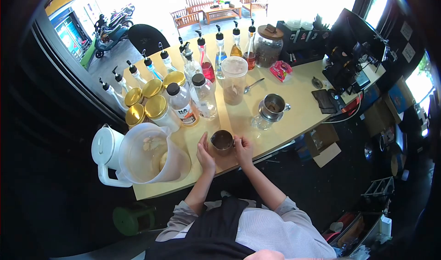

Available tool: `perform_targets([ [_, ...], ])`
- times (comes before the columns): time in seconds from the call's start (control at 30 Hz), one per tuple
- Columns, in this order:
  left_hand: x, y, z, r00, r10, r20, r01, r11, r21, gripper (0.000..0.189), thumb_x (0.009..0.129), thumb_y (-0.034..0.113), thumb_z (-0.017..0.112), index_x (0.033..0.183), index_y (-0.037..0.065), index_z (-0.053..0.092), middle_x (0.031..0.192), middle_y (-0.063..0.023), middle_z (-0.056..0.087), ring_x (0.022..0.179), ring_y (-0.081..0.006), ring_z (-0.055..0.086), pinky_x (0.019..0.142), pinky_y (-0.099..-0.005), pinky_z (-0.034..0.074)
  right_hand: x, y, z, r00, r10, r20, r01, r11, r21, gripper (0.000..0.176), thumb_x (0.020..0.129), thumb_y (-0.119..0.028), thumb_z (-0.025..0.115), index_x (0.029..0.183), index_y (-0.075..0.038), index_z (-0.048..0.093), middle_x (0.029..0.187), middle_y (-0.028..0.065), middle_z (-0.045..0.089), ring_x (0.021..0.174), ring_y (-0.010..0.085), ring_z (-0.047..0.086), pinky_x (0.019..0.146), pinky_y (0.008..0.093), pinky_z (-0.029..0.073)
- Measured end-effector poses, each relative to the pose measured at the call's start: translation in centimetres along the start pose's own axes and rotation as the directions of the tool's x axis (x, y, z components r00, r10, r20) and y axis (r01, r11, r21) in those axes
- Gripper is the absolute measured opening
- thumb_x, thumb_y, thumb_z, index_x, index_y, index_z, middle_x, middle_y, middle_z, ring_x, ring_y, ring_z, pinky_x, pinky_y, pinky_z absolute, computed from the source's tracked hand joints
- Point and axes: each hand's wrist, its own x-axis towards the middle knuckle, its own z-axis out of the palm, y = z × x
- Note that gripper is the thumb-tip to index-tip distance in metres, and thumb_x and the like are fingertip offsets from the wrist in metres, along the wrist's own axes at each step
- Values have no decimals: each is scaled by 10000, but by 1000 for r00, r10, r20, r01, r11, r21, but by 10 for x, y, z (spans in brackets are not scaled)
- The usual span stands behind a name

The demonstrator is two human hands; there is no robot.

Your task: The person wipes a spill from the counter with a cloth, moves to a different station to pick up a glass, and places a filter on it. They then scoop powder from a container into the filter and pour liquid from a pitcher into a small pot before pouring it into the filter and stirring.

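Observation:
A small metal milk pitcher (222,141) stands near the front edge of the counter, its inside dark. My right hand (244,150) is closed round its handle on the right side. My left hand (205,155) is held along the pitcher's left side, fingers stretched out and right at its wall. Beyond my right hand, a metal drip coffee filter (274,106) sits on top of a clear glass (262,122). A spoon (254,86) lies further back, beside a tall clear container (234,88) with brown contents.
On the left are a big translucent plastic jug (149,156), a white kettle (106,145) and gold-lidded jars (156,106). Pump bottles (206,67) line the back edge near a wooden-lidded jar (268,49). A pink packet (280,70) and black machine (342,69) are at right.

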Motion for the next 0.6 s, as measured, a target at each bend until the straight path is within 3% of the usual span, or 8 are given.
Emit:
perform_targets([
  [0.03,4,-3,2,1000,-2,0,2,1000,1,619,1067,421,186,1317,-27,531,1371,-154,532,1295,-218,477,1090,-358,358,-2,-2,6,998,-53,-45,53,999,-12,254,970,-187,615,746,-72,583,673,-70,522,622,18,463,560,199,368],
  [0.1,8,-9,2,988,-39,148,27,996,85,595,1076,370,180,1305,-39,544,1311,-153,581,1223,-224,542,1066,-338,393,-3,-5,11,995,-65,-77,64,998,-16,275,966,-188,620,718,-80,571,663,-72,517,615,14,456,553,194,358],
  [0.17,2,7,12,987,-57,147,43,994,97,582,1077,345,183,1280,-48,562,1267,-150,608,1184,-227,569,1047,-331,412,-3,-5,11,992,-76,-104,75,997,-17,299,962,-190,625,689,-89,559,653,-73,512,609,10,450,547,190,348],
  [0.23,-1,13,20,986,-70,152,54,993,109,572,1079,319,186,1254,-57,580,1222,-148,636,1144,-231,596,1028,-324,430,-3,-5,9,991,49,-128,-45,998,34,325,941,-193,644,658,-87,524,630,-56,514,602,24,435,561,214,341],
  [0.3,-5,11,23,991,-77,108,60,987,151,567,1077,304,196,1223,-69,597,1176,-147,657,1117,-230,612,1019,-331,439,-1,-5,7,991,47,-128,-42,998,37,333,937,-186,649,649,-92,511,633,-58,506,605,25,428,564,214,337],
  [0.6,-36,10,61,987,-51,153,36,995,97,590,1078,334,183,1225,-71,585,1188,-158,644,1121,-229,605,1019,-332,435,2,-24,-40,988,81,-130,-73,995,68,336,928,-143,648,631,-98,499,636,-69,493,601,25,407,564,216,327],
])
